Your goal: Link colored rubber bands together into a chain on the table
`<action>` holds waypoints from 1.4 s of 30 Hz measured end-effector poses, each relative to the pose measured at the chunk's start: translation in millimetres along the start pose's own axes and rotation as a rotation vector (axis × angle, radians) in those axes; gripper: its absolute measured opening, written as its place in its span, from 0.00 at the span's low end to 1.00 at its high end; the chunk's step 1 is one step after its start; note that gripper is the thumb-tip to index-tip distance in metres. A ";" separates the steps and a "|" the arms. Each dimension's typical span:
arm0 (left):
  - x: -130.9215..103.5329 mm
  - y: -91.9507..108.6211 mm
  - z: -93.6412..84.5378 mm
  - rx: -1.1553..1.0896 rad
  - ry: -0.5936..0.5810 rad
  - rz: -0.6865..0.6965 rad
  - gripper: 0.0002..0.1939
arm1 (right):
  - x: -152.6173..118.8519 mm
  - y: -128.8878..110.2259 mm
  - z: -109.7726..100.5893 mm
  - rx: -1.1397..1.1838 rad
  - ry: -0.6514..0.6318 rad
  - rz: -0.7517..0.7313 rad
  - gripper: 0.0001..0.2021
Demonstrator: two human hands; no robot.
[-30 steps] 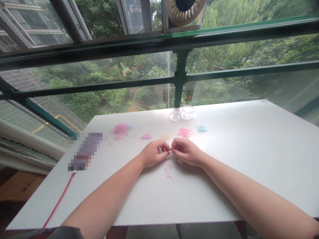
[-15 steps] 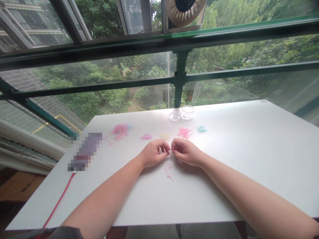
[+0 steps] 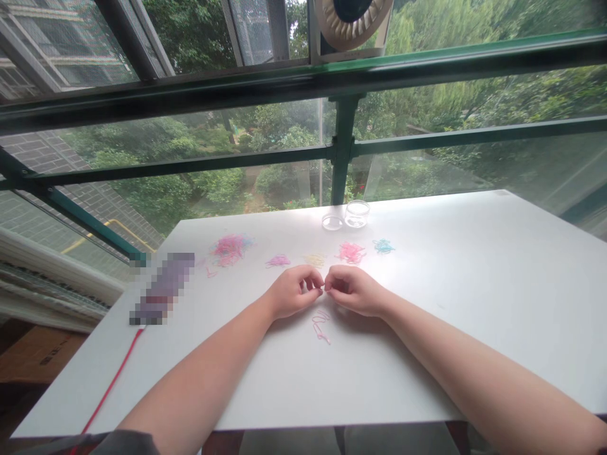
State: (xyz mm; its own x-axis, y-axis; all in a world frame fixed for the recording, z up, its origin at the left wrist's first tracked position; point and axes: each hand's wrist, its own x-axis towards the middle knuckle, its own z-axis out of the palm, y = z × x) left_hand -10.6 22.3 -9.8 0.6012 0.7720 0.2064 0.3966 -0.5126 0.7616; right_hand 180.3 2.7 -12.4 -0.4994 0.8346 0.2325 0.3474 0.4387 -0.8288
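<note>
My left hand (image 3: 294,292) and my right hand (image 3: 355,291) meet fingertip to fingertip above the middle of the white table. Each has thumb and forefinger pinched; whatever lies between them is too small to make out. Just below my hands are a few pink rubber bands (image 3: 321,328), loosely strung out on the tabletop. Beyond my fingers sit small piles of rubber bands: purple (image 3: 277,260), yellow (image 3: 314,260), pink (image 3: 351,253) and teal (image 3: 384,246). A larger mixed pile (image 3: 230,249), mostly pink with some blue, lies farther left.
A clear round jar (image 3: 357,215) stands near the table's (image 3: 474,284) far edge, its clear lid (image 3: 332,222) beside it. At left is a blurred-out flat object (image 3: 164,291) with a red cable (image 3: 114,379). Behind the table are a green-framed window and a fan (image 3: 351,25).
Hardly anything differs. My right hand has shifted very slightly at the fingertips; the piles and the loose pink rubber bands lie as before.
</note>
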 end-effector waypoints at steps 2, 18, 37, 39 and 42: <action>-0.1 1.2 -0.5 -0.006 -0.001 -0.009 0.04 | -0.1 -0.2 -0.1 -0.003 -0.006 0.008 0.03; -0.7 0.3 -0.4 -0.061 -0.034 -0.032 0.08 | -2.5 -0.6 -1.5 -0.012 -0.106 0.059 0.05; -1.4 2.7 -1.3 -0.047 -0.072 -0.046 0.06 | -2.5 -1.4 0.5 -0.006 -0.017 0.058 0.06; -1.7 1.8 -1.8 -0.043 -0.091 -0.039 0.06 | -2.6 -1.9 0.5 -0.004 -0.011 0.054 0.06; -2.5 -0.1 -3.1 -0.075 -0.162 -0.004 0.06 | -2.7 -3.1 0.8 0.002 -0.009 0.058 0.06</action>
State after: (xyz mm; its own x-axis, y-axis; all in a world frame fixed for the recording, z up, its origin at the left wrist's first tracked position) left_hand -14.3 21.5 -8.5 0.7060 0.7002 0.1061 0.3499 -0.4750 0.8074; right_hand 179.8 -1.2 -10.8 -0.4851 0.8558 0.1794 0.3747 0.3888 -0.8417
